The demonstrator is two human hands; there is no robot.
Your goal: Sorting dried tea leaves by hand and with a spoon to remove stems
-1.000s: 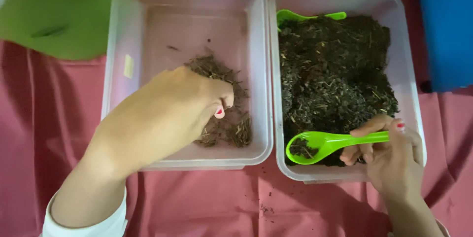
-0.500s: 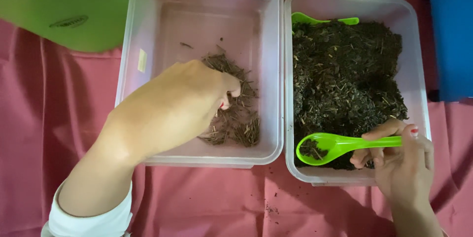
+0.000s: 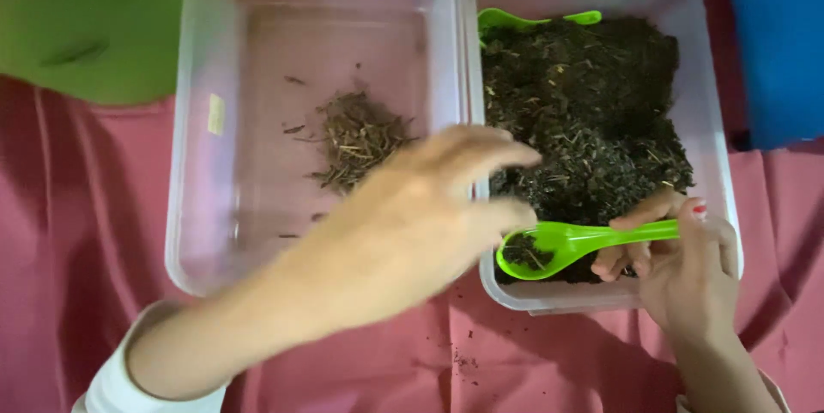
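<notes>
Two clear plastic tubs sit side by side on a pink cloth. The left tub (image 3: pixel 193 207) holds a small pile of brown twigs and fibres (image 3: pixel 356 138). Dark soil (image 3: pixel 592 112) fills the right tub (image 3: pixel 712 121). My right hand (image 3: pixel 687 267) grips the handle of a bright green spoon (image 3: pixel 566 241), whose bowl carries a little soil over the right tub's near edge. My left hand (image 3: pixel 412 215) hovers blurred across the wall between the tubs, fingers apart and stretched toward the spoon's bowl, holding nothing I can see.
A second green spoon (image 3: pixel 532 20) lies at the far edge of the soil. A green lid or board (image 3: pixel 86 18) lies at the far left, a blue object (image 3: pixel 777 44) at the far right. Soil crumbs (image 3: pixel 463 361) dot the pink cloth (image 3: pixel 51 250).
My left hand has lifted off the twig pile in the left tub and swung right toward the spoon. The right hand and its spoon have stayed about where they were.
</notes>
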